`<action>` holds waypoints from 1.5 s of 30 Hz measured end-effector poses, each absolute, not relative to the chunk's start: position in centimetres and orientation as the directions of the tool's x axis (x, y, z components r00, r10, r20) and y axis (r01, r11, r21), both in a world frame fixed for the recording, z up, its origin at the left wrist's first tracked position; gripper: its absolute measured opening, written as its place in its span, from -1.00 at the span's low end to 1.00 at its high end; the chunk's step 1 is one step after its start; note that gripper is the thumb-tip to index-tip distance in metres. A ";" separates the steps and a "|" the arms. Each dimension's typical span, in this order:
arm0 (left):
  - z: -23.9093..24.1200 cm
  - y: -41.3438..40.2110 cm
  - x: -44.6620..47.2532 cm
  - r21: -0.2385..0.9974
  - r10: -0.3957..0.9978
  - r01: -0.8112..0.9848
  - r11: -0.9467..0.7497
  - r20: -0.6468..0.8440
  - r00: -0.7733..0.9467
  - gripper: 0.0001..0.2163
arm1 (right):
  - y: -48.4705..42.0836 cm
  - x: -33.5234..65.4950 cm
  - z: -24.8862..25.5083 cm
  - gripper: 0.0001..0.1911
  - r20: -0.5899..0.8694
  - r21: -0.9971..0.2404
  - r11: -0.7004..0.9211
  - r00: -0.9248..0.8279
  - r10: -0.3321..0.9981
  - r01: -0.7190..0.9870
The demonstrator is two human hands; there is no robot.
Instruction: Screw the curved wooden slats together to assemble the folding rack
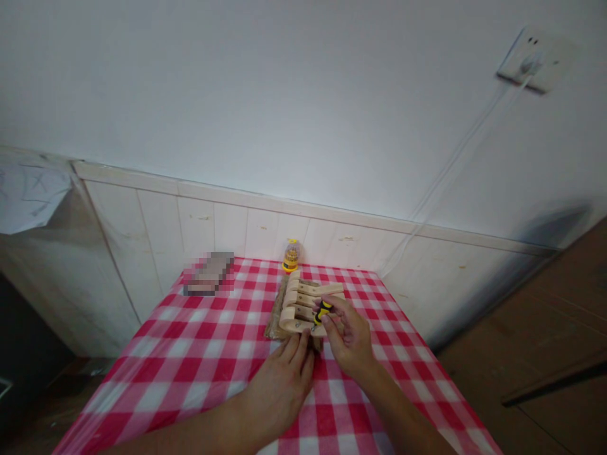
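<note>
A pale wooden slatted assembly [289, 312] with rounded ends lies on a brown textured mat [274, 325]. Small screws show along its near edge. In my right hand [349, 335] is a short yellow-and-black screwdriver [322, 312], pinched between thumb and fingers. It slants down to a screw at the near right of the wood, and its tip is too small to make out clearly. My left hand [284, 385] rests with stretched fingers against the front edge of the wood and mat, its thumb side partly hidden.
A red-and-white checked tablecloth [203, 379] covers the table. Behind the wood stands a small clear container with a yellow lid and base [291, 256]. A blurred-out flat object [208, 275] lies at the back left. The white wall [284, 114] borders the table's far edge.
</note>
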State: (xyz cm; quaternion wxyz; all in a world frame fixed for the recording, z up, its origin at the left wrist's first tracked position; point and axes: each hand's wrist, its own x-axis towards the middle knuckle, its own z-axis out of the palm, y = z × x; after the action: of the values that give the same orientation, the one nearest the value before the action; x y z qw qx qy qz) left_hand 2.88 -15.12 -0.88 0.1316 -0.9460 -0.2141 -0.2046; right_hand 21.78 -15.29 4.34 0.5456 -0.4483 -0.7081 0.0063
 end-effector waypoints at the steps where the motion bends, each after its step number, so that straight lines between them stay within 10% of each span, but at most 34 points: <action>1: -0.8 -15.1 2.9 -0.166 0.351 0.459 -0.873 0.439 0.827 -0.64 | -15.3 21.7 4.5 -0.62 0.767 -0.494 0.591 -0.001 0.642 0.638; 45: -1.0 -15.4 2.7 -0.151 0.350 0.465 -0.872 0.472 0.809 -0.61 | -15.6 21.2 5.6 -0.55 0.856 -0.327 0.550 -0.005 0.516 0.769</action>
State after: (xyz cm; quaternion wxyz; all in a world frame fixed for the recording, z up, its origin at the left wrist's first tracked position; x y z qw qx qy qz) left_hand 2.67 -15.39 -1.04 0.1307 -0.9421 -0.2163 -0.2204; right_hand 21.24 -15.60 5.56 0.5350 -0.4597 -0.6989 -0.1181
